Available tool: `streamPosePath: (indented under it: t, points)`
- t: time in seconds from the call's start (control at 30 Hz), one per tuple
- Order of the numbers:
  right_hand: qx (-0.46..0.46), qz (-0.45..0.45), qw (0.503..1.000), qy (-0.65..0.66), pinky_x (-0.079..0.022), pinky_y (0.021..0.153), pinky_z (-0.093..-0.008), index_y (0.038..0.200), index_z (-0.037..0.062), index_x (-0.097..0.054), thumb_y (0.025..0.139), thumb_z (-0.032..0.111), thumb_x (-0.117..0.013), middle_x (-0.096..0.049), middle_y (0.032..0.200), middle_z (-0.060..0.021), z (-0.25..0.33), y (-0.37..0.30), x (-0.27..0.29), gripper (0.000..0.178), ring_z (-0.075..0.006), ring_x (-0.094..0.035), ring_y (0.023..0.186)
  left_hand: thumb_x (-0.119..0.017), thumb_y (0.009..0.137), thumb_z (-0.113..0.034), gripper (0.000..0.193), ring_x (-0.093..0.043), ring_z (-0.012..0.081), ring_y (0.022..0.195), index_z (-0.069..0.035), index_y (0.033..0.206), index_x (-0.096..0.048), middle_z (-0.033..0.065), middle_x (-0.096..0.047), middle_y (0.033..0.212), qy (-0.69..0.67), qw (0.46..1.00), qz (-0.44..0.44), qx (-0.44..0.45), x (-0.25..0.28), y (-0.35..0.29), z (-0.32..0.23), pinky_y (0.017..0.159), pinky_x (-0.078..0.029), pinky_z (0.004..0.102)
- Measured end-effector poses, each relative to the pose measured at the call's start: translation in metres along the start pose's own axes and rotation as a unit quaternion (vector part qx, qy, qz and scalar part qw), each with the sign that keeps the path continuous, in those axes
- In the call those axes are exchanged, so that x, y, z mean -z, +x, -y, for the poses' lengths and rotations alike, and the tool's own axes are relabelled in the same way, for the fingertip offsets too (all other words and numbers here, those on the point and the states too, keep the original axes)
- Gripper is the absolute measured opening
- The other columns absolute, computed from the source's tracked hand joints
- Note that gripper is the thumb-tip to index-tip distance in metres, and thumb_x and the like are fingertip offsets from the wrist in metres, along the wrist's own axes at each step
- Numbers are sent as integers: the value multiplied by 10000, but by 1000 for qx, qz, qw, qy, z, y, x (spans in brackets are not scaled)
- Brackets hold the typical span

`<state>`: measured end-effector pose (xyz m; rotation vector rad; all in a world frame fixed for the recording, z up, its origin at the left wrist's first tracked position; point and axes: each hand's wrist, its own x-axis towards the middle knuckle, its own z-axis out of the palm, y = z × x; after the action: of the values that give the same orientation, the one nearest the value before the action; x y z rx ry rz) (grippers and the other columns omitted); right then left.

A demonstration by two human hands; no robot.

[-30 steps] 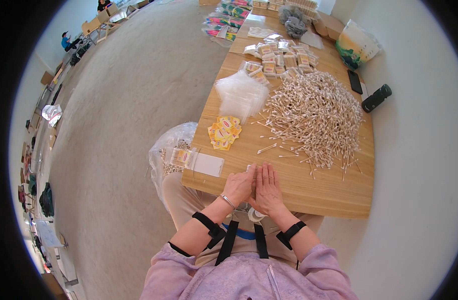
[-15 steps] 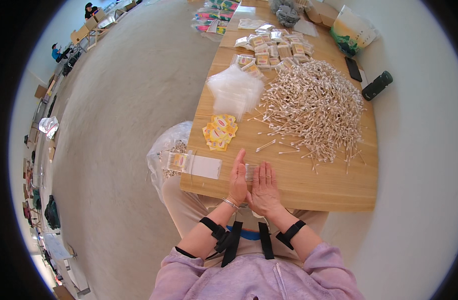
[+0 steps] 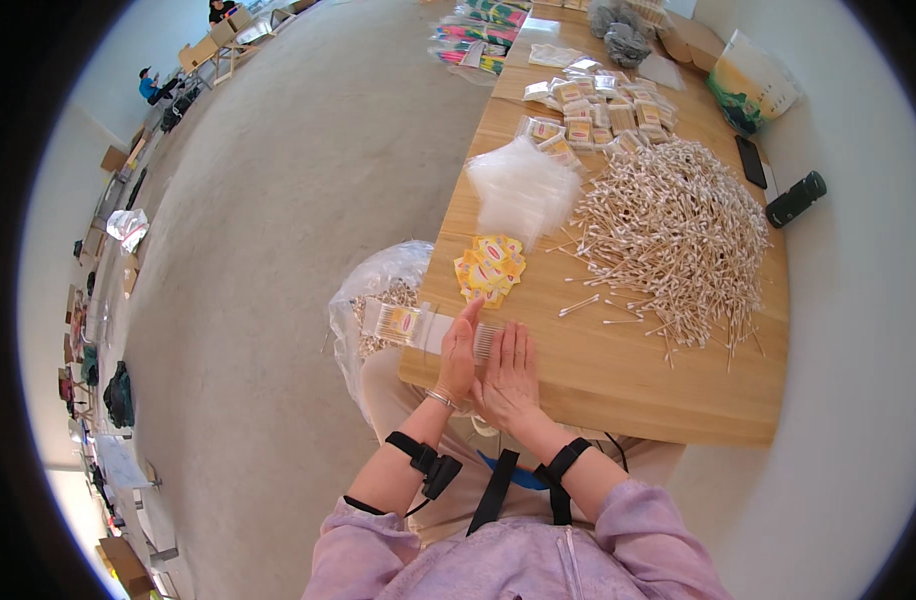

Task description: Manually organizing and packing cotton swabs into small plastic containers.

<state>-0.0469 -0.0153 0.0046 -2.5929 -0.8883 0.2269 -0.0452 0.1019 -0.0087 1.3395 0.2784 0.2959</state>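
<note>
Near the front edge of the table, a row of cotton swabs [image 3: 485,343] lies side by side between my two hands. My left hand [image 3: 459,358] stands on its edge along the left side of the row, fingers straight. My right hand [image 3: 510,378] lies flat, palm down, against the right side, its fingers stretched out. The heels of both hands meet or nearly so. Left of my left hand lies a white card strip [image 3: 436,333], its right end partly hidden by that hand. A clear bag of swabs with a yellow label [image 3: 400,322] adjoins the strip.
A large heap of loose swabs [image 3: 673,240] covers the right of the table [image 3: 618,400]. Yellow labels [image 3: 491,268], clear empty bags [image 3: 524,190] and filled packs [image 3: 603,110] lie farther off. A plastic sack of swabs [image 3: 363,300] hangs beside the left edge. A phone [image 3: 751,162] and dark bottle [image 3: 796,199] stand near the wall.
Both hands have shifted left along the table with the row of swabs between them, closer to the card strip, whose right end my left hand now covers. The whole view has swung left.
</note>
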Motion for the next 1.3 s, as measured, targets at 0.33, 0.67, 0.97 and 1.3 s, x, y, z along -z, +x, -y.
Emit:
streamPosePath:
  t: [0.33,0.67,0.97,1.3]
  points:
    - [-59,14,998,-16,8,1153,-494,1432,-113,-107,820,419,-507,-44,1524,-274,4,9,-9,904,-416,10,1426,-309,1019,-421,599,-279,211,1382,36,1405,-333,135,-355,1463,-28,999,8,19,0,0,-8,1146,-178,339]
    - [2,36,999,-23,8,1150,-499,1421,-123,-128,822,415,-518,-58,1510,-306,1,-1,4,895,-437,8,1420,-337,1007,-445,614,-320,195,1353,39,1382,-370,126,-403,1423,-31,999,8,26,3,-2,-5,1142,-199,335]
    - [15,2,1000,-16,12,1148,-510,1422,-123,-130,837,427,-496,-69,1504,-317,35,33,-26,882,-452,2,1416,-280,1013,-460,619,-351,210,1336,45,1347,-407,133,-433,1395,0,1000,-15,21,43,12,-23,1140,-213,346]
    - [26,11,998,-57,23,1144,-518,1427,-128,-78,844,441,-479,-33,1510,-311,44,33,-30,908,-452,28,1415,-379,1010,-342,479,-363,293,1338,-11,1352,-432,176,-438,1394,270,960,29,-69,63,9,-43,1116,-254,380]
